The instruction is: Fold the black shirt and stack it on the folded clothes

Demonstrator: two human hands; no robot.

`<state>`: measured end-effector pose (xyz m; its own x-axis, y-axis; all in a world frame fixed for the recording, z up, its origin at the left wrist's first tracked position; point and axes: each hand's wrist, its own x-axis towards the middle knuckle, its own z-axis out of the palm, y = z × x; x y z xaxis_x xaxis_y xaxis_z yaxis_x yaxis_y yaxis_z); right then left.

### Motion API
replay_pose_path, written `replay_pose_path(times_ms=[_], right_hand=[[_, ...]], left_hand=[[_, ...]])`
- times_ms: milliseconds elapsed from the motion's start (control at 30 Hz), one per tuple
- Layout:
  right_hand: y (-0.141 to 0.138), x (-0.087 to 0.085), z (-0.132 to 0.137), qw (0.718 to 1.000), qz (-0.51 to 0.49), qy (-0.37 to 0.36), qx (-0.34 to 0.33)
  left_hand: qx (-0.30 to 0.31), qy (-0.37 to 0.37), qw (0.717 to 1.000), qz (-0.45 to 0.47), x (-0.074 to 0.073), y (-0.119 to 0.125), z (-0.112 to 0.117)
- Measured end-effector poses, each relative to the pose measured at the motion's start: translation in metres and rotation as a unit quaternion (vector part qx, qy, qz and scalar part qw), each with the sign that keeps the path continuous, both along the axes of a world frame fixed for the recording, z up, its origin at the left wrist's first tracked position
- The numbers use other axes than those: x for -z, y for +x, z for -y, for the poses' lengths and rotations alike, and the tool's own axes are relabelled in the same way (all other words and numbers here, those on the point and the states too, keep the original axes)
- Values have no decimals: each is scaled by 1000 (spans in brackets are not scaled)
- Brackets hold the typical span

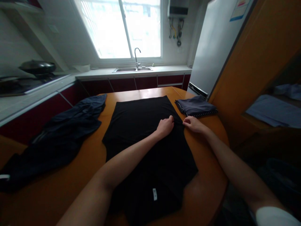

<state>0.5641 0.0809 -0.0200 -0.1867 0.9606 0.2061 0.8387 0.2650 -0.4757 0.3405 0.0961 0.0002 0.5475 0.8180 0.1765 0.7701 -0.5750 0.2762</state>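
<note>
A black garment (141, 138) lies spread flat on the round wooden table (77, 175), with a small white label (154, 194) near its close end. My left hand (165, 126) rests on the garment near its right edge, fingers curled and pinching the cloth. Just to its right, my right hand (193, 123) grips the same right edge of the garment, fingers closed on it. Both forearms reach across the cloth from the near side.
A crumpled dark blue garment (63, 131) covers the table's left part. A folded grey-blue garment (196, 106) sits at the far right. Behind are a counter with sink (133, 69), a wok (37, 67), a white fridge (213, 47) and a wooden cabinet (258, 62).
</note>
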Motion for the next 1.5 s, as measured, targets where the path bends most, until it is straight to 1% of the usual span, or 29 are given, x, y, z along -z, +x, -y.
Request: replay_pose_path(times_ms=[67, 100, 133, 200, 233, 267, 300, 333, 433, 500, 600, 667, 733, 833, 900, 967, 1067, 1133, 1167, 1300, 1500], right_hand=[[-2, 2, -1, 999, -10, 2, 31], [-3, 4, -2, 999, -17, 3, 50], [-3, 5, -2, 997, -23, 2, 67], [-2, 6, -3, 995, -30, -2, 94], [-1, 6, -3, 994, -30, -5, 104], [0, 6, -3, 993, -28, -6, 112], [0, 6, -3, 992, -26, -6, 120], [1, 5, -2, 992, -25, -5, 127], [1, 1, 1, 987, -28, 13, 159], [-1, -1, 2, 983, -40, 41, 177], [-6, -4, 3, 982, -66, 71, 164], [-8, -3, 2, 986, -66, 57, 139], [-9, -1, 2, 991, -44, 26, 126], [-7, 3, 1, 989, -6, -4, 148], [-6, 5, 0, 986, -1, 0, 168], [-6, 6, -1, 986, -8, 6, 168], [-8, 6, -3, 994, -16, 29, 109], [-10, 5, -3, 997, 7, 35, 63], [-10, 5, -3, 998, 28, 31, 55], [-12, 1, 2, 990, 111, 1, 86], [-16, -4, 7, 985, 144, -11, 91]], left_hand=[[1, 28, 1000, -8, -1, 0, 3], [16, 50, 999, -10, -2, 0, 4], [49, 71, 996, -11, -3, 0, 5], [154, 96, 983, -14, -2, 0, 9], [208, 96, 973, -17, -1, 1, 10], [249, 86, 964, -25, 1, 1, 12], [275, 71, 958, -36, 3, 0, 13], [287, 57, 955, -50, 6, 0, 14], [286, 22, 954, -89, 11, -1, 15], [280, 14, 955, -100, 12, -2, 16], [270, 15, 957, -109, 11, -1, 17], [265, 20, 957, -113, 10, -1, 18], [259, 26, 959, -114, 10, -1, 19], [249, 33, 962, -108, 12, -2, 19], [247, 35, 963, -102, 13, -2, 19], [247, 34, 963, -97, 14, -2, 18], [245, 31, 964, -98, 12, -2, 19], [243, 29, 965, -98, 10, -2, 20], [242, 27, 965, -98, 9, -2, 21], [241, 23, 966, -93, 9, -3, 21], [246, 26, 965, -88, 14, -3, 19]])
